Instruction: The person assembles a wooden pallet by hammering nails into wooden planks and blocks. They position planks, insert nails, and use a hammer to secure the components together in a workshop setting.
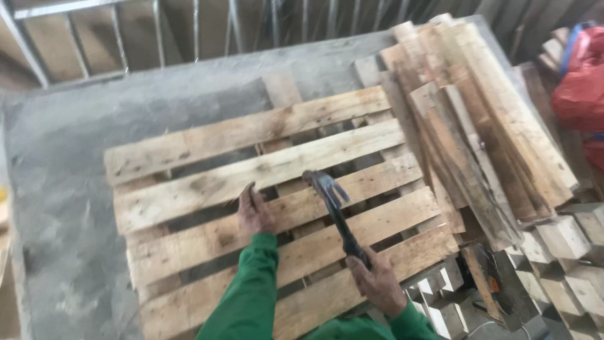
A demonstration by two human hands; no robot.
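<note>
Grey concrete floor (56, 151) (metal railing (113, 38) behind)

Person: long green sleeves on both arms, plain cloth, cuffs at wrists; left hand (253, 214), right hand (376, 283) bare, ungloved.

Loose plank pile (478, 126), red bag (582, 88), wood blocks (566, 252)

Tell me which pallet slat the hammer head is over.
The third slat from the far end: the claw hammer head sits at its far edge, and the left hand presses this slat too.
</note>
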